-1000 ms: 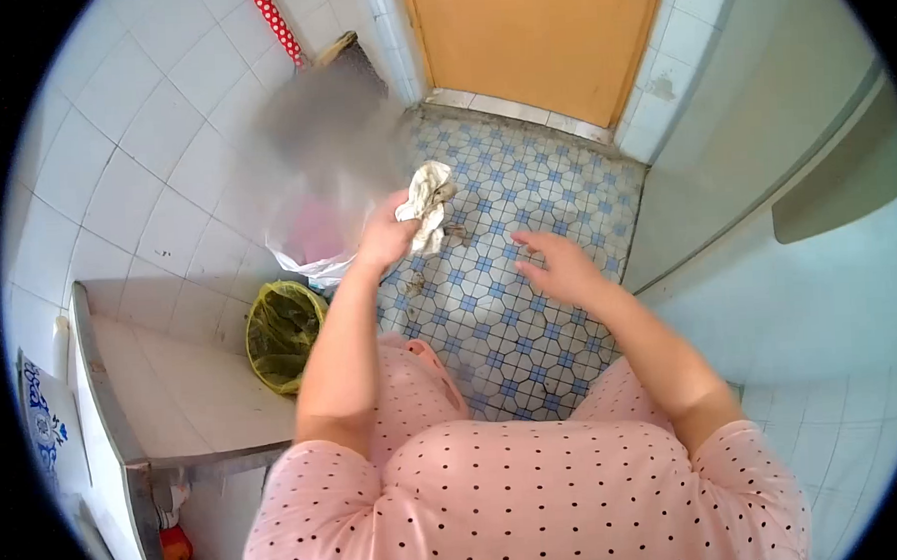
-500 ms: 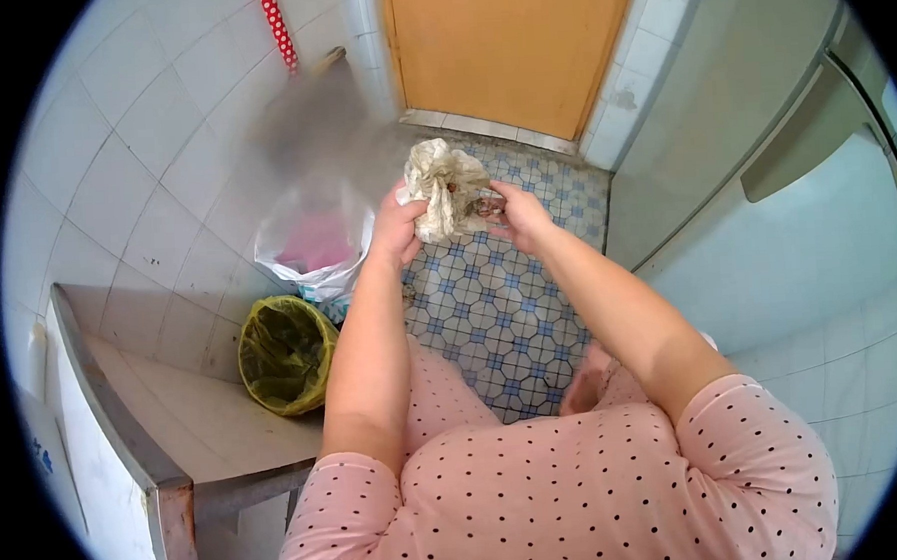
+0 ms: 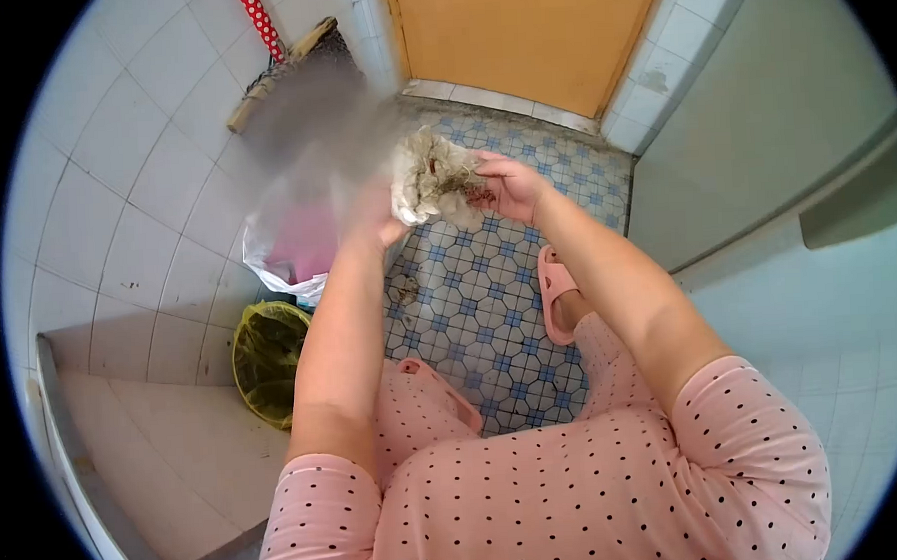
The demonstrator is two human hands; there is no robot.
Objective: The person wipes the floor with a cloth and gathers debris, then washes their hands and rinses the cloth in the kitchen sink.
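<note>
Yellow-lined bin: left of the frame, just below a white bag with something pink inside.
Left hand: left of centre, gripping the crumpled wad; haze blurs it, so how its fingers sit is hard to tell.
Crumpled wad: upper centre, soiled off-white, between the hands.
Right hand: fingers closed on the wad's reddish-brown edge; a second ago it hung apart, so both now work it.

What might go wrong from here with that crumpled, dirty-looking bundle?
Reddish bits by the right hand might drop from the crumpled bundle onto the tiled floor. The yellow-lined bin isn't beneath it, so probably wouldn't catch them. Dark grime could also rub off on that bare hand.
</note>
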